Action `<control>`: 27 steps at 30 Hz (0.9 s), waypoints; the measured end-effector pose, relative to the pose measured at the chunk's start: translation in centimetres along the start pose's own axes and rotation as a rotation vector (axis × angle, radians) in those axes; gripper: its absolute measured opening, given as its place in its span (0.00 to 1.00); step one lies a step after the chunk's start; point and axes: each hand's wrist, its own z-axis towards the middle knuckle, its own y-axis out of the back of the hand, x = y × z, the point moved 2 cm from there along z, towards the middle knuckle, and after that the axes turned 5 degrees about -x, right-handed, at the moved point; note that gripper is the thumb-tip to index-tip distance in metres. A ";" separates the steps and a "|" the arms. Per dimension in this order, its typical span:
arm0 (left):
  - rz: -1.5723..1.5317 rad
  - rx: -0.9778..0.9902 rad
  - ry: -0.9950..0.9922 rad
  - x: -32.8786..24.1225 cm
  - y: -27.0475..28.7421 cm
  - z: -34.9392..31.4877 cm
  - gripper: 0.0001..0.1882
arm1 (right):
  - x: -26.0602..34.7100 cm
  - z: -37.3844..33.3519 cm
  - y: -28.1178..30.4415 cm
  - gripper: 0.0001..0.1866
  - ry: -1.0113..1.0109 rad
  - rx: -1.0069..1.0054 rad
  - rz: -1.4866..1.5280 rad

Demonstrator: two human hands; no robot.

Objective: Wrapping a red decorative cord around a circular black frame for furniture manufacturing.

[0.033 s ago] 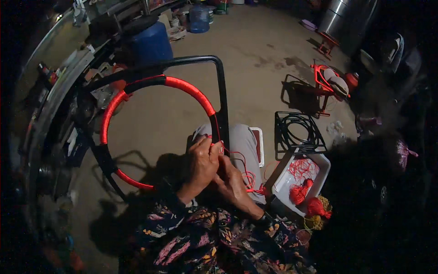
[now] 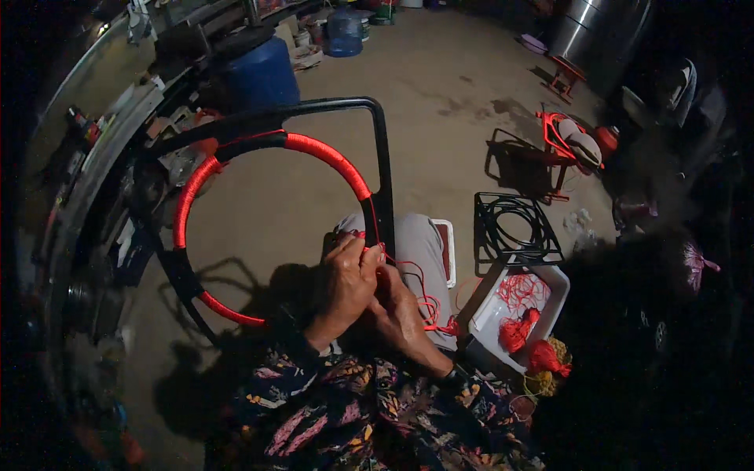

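A black metal frame (image 2: 384,161) with rounded corners stands tilted before me, a round ring fixed inside it. Glossy red cord (image 2: 326,153) is wound tightly around several stretches of the ring, with bare black parts between. At the ring's lower right, my left hand (image 2: 345,281) is closed, its fingertips pinching the red cord against the ring. Close beside it, my right hand (image 2: 404,310) is closed too, thumb and fingers together on the same cord. The exact grip is partly hidden by the fingers. A loose length of cord (image 2: 422,275) trails from the hands over my grey trouser leg.
At right, a white bin (image 2: 559,286) holds tangled red cord, with red and yellow bundles at its edge. Another black frame (image 2: 514,228) lies behind it. A red stool (image 2: 554,153) stands farther off. A blue barrel (image 2: 263,74) and cluttered shelf (image 2: 94,149) are at left.
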 end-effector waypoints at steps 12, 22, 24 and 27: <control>-0.129 -0.061 0.095 1.4 -1.3 -1.0 0.13 | -1.2 1.1 0.2 0.27 0.069 0.154 -0.127; -0.295 0.004 0.257 4.6 -2.9 -7.7 0.09 | 7.4 4.1 4.0 0.11 0.129 0.217 -0.571; -0.298 -0.007 0.303 4.6 -2.5 -8.9 0.09 | 7.1 6.5 2.7 0.10 0.201 0.388 -1.000; -0.301 0.015 0.331 3.5 -2.2 -9.2 0.08 | 4.9 8.7 -0.1 0.08 0.301 0.643 -1.361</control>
